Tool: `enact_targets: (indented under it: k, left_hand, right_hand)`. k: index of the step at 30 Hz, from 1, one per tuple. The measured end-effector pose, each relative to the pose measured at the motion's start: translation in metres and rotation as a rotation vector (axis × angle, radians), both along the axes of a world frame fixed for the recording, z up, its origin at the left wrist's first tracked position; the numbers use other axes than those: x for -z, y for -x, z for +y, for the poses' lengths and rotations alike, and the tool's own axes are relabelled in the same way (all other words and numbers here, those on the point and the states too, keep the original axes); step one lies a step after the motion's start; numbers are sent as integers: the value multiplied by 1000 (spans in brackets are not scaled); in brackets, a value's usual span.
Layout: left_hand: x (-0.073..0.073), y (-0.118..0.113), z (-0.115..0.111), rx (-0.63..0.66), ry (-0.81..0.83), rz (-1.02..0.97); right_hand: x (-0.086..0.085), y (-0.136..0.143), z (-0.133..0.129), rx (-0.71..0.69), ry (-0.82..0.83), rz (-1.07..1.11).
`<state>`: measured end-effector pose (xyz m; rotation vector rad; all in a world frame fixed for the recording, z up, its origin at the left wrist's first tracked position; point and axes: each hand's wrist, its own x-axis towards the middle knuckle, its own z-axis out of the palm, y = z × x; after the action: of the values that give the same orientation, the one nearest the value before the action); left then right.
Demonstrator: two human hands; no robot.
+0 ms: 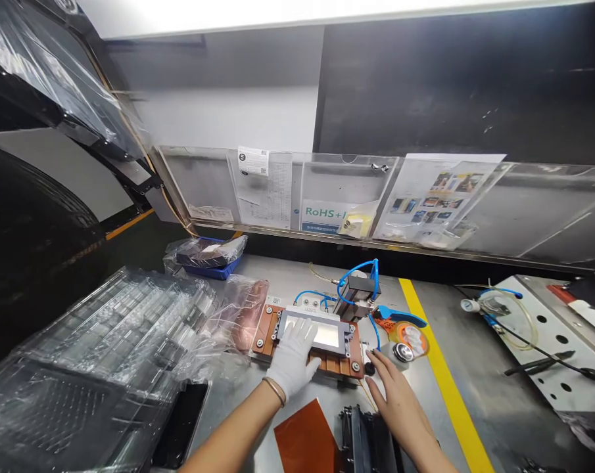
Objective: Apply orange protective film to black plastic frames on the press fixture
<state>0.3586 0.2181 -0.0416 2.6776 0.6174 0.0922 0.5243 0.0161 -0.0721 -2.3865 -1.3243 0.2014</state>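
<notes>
My left hand (294,358), in a white glove, lies flat with fingers stretched over a framed rectangular panel (329,334). The panel has a dark border and a pale centre, partly hidden under the hand. It sits in a brown and metal fixture (265,332) with screws at its corners. At the fixture's right end is my bare right hand (390,387), fingers extended and apart around a small black knob (369,368); whether they touch it I cannot tell. Behind the panel, blue air tubes (359,268) run to a metal cylinder block (357,289).
Clear plastic trays (129,328) fill the left side, with a black phone-like slab (181,424) beside them. In front lie an orange-brown sheet (307,437) and black parts (369,437). Rightward are a tape roll (415,338), blue-handled pliers (400,315), yellow floor-style tape (440,368) and a metal box (538,341).
</notes>
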Motion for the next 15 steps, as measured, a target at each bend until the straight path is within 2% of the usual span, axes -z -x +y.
enact_targets:
  k: [2,4,6,8,10,12,13,15]
  left_hand:
    - [8,0,0,9,-52,7]
    - [9,0,2,14,-46,15]
    - [3,4,7,-31,-28,11]
    - [-6,12,15,-154,-20,-52]
    - [-15,25,27,-343,76,-121]
    - [-19,37,40,-507,258,-115]
    - [-18,41,46,-552,357,-83]
    - [-14,43,55,-558,507,-23]
  right_hand:
    - [-2,-7,15,16,57,-27]
    - [-7,-13,21,31,95,-18]
    - [-14,-15,21,39,119,-5]
    - [-20,-14,18,50,121,20]
    - [-22,-10,16,69,92,66]
    - [-21,-4,20,96,37,152]
    - [-18,-1,24,117,9,213]
    - [-11,4,36,180,-41,358]
